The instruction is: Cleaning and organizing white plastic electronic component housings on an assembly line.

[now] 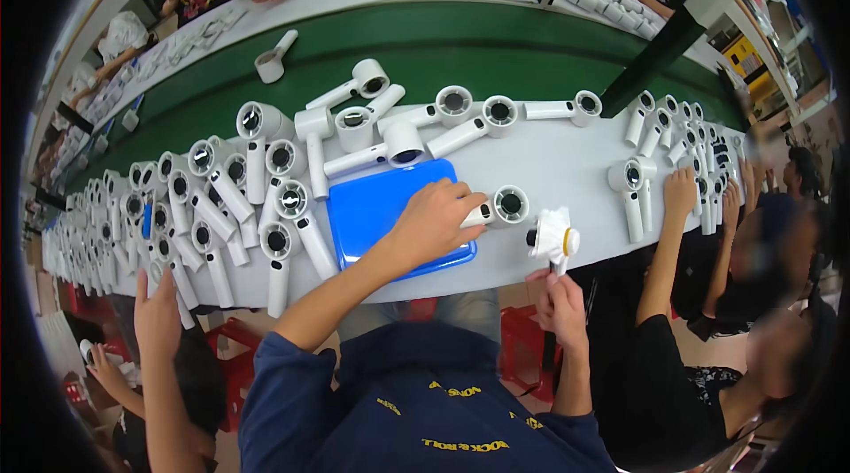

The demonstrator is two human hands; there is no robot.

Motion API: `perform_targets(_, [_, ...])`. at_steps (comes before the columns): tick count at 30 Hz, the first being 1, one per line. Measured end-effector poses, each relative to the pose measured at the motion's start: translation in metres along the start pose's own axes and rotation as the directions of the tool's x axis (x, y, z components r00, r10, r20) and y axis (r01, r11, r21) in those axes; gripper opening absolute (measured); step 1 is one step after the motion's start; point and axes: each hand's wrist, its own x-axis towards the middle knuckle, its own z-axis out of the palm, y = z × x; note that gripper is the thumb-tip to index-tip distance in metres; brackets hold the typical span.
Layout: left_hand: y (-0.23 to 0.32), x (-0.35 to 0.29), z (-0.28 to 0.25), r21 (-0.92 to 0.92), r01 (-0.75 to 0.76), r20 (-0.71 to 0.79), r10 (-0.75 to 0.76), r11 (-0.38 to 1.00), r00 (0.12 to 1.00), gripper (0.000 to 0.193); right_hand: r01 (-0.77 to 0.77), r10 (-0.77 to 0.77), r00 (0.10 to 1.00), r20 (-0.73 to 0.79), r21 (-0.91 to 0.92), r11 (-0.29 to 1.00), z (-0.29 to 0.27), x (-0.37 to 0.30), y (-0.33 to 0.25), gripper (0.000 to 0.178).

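My left hand point(440, 218) reaches across a blue plastic tray point(363, 207). Its fingers are closed round the handle of a white handheld fan point(511, 204), whose round head with a dark centre points right, past the tray's edge. Closer to me on the right, my right hand point(561, 303) is closed on the narrow lower end of a white piece with a yellow ring and a dark round end point(553, 236). That piece stands upright above the fingers; its exact kind is unclear.
Many white handheld fans point(278, 243) crowd the white table on the left, with more along the far edge. Behind runs a green conveyor belt point(496, 39) carrying one fan point(271, 64). A dark post point(651, 70) rises at right. Co-workers' hands point(680, 190) are close on both sides.
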Motion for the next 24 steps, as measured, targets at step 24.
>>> perform_targets(24, [-0.021, -0.029, 0.017, -0.173, 0.080, -0.270, -0.125, 0.982, 0.955, 0.036, 0.088, -0.153, 0.988, 0.026, -0.905, 0.415, 0.031, 0.036, -0.079, 0.045])
